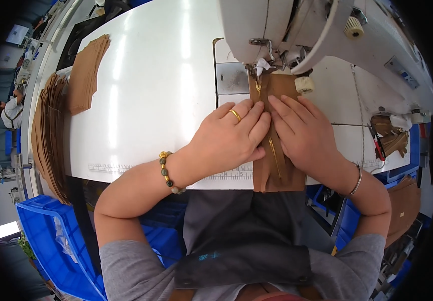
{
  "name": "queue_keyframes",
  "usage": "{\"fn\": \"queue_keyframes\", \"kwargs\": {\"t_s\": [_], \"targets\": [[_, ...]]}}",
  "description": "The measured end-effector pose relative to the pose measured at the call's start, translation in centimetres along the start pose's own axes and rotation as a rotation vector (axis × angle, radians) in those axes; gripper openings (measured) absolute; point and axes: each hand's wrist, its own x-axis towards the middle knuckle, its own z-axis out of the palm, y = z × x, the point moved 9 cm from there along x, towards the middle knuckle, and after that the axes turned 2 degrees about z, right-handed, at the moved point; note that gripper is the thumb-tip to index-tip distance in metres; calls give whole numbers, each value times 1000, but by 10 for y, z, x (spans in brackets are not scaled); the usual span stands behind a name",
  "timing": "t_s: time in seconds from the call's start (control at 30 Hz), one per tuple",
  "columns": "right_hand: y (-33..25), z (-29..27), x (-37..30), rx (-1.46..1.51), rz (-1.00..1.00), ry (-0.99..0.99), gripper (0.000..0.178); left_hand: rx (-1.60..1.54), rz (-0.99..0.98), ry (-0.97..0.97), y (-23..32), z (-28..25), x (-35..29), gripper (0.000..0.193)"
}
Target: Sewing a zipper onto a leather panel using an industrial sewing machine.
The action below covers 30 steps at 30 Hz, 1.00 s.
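A brown fabric panel (261, 183) with a gold zipper (272, 145) lies lengthwise under the needle area of a white sewing machine (261, 62), its near end at the table's front edge. My left hand (231, 130) rests on the panel's left side, fingers stretched forward and pressed on the cloth beside the zipper. My right hand (304, 130) lies flat on the right side, fingers spread toward the machine. The gold zipper pull (258, 88) shows ahead of my fingertips. My hands hide the panel's middle.
Brown fabric pieces lie in a stack (88, 75) at the table's far left, and a thick bundle (51, 135) hangs beside it. Red-handled snips (378, 145) and brown scraps (392, 135) lie at the right. Blue bins (58, 241) stand below the table. A person (12, 110) sits far left.
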Motion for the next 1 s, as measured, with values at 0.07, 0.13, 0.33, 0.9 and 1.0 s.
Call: {"fn": "queue_keyframes", "kwargs": {"t_s": [0.07,0.13,0.33,0.9,1.0], "targets": [[-12,-8,-11,16,-8,-39,31,19,41,7,7,1,-4,57],[-23,-13,-24,180,16,-84,30,-48,55,38,6,0,-6,50],[-71,-24,-58,346,-148,35,25,58,75,26,30,-7,-24,46],[-84,-20,-70,322,-124,167,19,47,-36,97,52,-15,-43,48],[-88,-30,-64,314,-157,118,22,22,-58,61,51,-15,-44,52]]}}
